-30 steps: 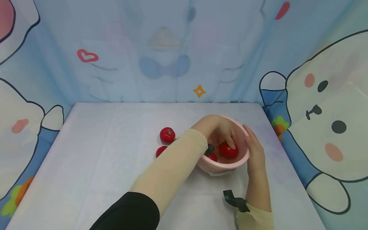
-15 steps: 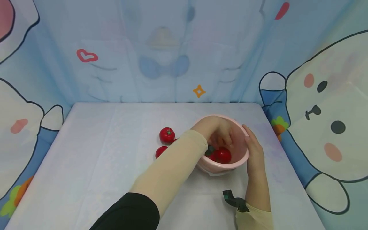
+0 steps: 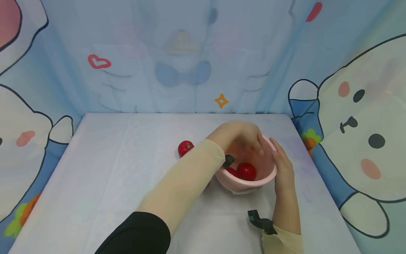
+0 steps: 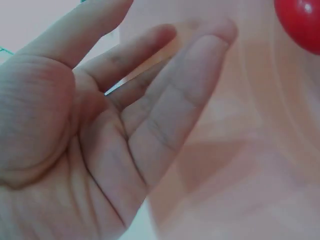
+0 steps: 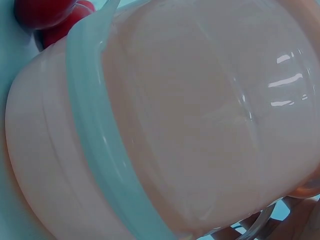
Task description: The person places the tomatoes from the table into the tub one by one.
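Note:
A pink bowl (image 3: 239, 184) stands on the table with two red tomatoes inside, one at the front (image 3: 246, 171) and another (image 3: 232, 171) partly hidden to its left. Above the far part of the bowl is my left hand (image 3: 242, 134), holding nothing. In the left wrist view its fingers (image 4: 165, 117) are relaxed and apart, near the bowl wall, with a tomato (image 4: 302, 22) at the upper right. My right hand (image 3: 282, 164) grips the bowl's right side, fingers along the outside and thumb at the rim. Its fingers (image 5: 297, 220) show only partly in the right wrist view.
A red tomato (image 3: 185, 147) lies on the white table (image 3: 127, 169), left of the bowl. My left forearm (image 3: 184, 183) hides others near it. Red tomatoes (image 5: 45, 11) also show beside the bowl in the right wrist view. A blue cartoon curtain (image 3: 142, 70) hangs behind.
My left hand has let go of a tomato in the bowl and lifted toward the far rim. That tomato has shifted left against the other. My right hand stays on the bowl.

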Demonstrator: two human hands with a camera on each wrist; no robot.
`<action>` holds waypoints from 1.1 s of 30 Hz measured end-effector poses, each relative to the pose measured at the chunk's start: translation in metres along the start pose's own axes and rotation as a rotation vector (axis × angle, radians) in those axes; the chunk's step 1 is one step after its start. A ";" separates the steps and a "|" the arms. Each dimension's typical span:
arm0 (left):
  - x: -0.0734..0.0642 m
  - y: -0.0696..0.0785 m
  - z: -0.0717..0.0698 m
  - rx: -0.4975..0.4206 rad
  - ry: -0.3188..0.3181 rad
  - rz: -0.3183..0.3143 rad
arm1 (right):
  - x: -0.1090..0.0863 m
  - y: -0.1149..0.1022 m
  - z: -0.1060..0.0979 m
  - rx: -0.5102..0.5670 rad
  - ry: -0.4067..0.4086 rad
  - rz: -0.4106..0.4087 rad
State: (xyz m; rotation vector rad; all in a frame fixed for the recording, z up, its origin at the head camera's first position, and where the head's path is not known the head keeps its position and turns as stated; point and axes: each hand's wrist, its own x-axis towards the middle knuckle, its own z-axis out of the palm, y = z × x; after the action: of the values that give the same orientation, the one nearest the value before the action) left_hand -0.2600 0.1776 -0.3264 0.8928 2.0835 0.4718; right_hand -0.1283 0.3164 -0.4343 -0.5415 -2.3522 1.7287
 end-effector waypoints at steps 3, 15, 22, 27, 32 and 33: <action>-0.010 -0.003 -0.010 -0.072 0.047 0.049 | 0.000 -0.002 -0.001 -0.013 -0.007 0.022; -0.071 -0.077 -0.052 -0.139 0.559 0.131 | 0.005 0.000 -0.007 -0.043 0.024 0.039; -0.087 -0.164 -0.028 -0.164 0.508 -0.043 | 0.007 0.001 -0.009 -0.045 0.019 0.035; -0.085 -0.213 0.004 -0.267 0.477 -0.129 | 0.009 0.003 -0.011 -0.006 0.012 0.042; -0.076 -0.239 0.035 -0.367 0.461 -0.136 | 0.010 0.005 -0.015 -0.008 0.011 0.055; -0.074 -0.242 0.040 -0.380 0.457 -0.133 | 0.010 0.006 -0.015 -0.011 0.013 0.055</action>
State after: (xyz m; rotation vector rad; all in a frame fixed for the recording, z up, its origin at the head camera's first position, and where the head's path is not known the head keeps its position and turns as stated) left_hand -0.3009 -0.0401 -0.4545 0.4457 2.3230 1.0354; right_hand -0.1316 0.3355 -0.4356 -0.6229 -2.3604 1.7315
